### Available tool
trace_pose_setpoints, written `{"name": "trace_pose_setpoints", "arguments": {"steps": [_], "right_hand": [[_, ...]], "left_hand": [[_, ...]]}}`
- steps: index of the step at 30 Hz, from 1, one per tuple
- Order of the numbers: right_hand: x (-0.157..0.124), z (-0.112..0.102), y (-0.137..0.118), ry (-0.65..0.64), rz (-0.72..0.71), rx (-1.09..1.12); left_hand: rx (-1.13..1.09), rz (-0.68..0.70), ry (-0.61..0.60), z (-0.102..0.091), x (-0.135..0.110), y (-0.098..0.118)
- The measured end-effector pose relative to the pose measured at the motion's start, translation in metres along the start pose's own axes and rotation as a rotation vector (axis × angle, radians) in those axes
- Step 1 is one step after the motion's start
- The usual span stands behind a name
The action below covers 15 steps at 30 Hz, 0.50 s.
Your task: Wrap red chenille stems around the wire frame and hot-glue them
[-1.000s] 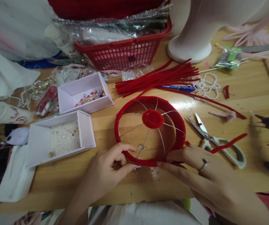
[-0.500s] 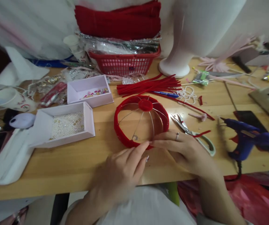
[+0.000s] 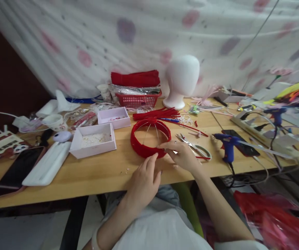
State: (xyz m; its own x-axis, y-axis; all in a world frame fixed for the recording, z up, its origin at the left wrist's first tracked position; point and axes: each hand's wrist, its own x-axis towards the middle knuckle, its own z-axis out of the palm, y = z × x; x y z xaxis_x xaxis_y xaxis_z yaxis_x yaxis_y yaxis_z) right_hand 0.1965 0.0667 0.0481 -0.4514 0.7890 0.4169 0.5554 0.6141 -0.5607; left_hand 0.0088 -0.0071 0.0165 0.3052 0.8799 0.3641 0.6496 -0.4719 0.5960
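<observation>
A red fuzzy ring-shaped frame (image 3: 136, 143) rests on the table before me, with thin wires running from its rim to a red round piece at the top. My right hand (image 3: 182, 155), with a ring on one finger, grips its near right rim by the fingertips. Just left of that, my left hand (image 3: 144, 180) has its fingers stretched toward the near rim, fingertips at the edge and thumb apart. Scissors (image 3: 191, 144) with pale handles lie open beside the right hand. Behind the frame is a bundle of red fuzzy stems (image 3: 162, 114).
Left are a white box of beads (image 3: 93, 152) and a lilac box of gems (image 3: 123, 121). A blue glue gun (image 3: 227, 142) stands right, near a power strip (image 3: 256, 130). A white foam head (image 3: 183, 76) and red basket (image 3: 139, 100) stand behind. Phones lie at both sides.
My view has tilted up and drawn back, so the whole foam head and the curtain show. Both hands stay by the near rim; my left fingers look more spread from the thumb.
</observation>
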Motion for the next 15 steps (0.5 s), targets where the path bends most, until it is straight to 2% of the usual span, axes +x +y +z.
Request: {"name": "trace_pose_setpoints", "arguments": {"steps": [4, 9, 11, 15], "right_hand": [[-0.006, 0.004, -0.019, 0.002, 0.029, -0.022], [-0.019, 0.014, -0.047, -0.018, 0.079, 0.004], [-0.021, 0.017, -0.051, -0.028, 0.101, 0.036], [-0.02, 0.011, -0.044, -0.041, 0.132, 0.071]], "left_hand": [[-0.005, 0.015, 0.068, -0.003, -0.01, 0.001], [-0.018, -0.008, 0.241, -0.002, -0.018, -0.003], [-0.009, -0.013, 0.283, -0.001, -0.017, -0.006], [-0.022, -0.025, 0.29, -0.001, -0.011, -0.011]]}}
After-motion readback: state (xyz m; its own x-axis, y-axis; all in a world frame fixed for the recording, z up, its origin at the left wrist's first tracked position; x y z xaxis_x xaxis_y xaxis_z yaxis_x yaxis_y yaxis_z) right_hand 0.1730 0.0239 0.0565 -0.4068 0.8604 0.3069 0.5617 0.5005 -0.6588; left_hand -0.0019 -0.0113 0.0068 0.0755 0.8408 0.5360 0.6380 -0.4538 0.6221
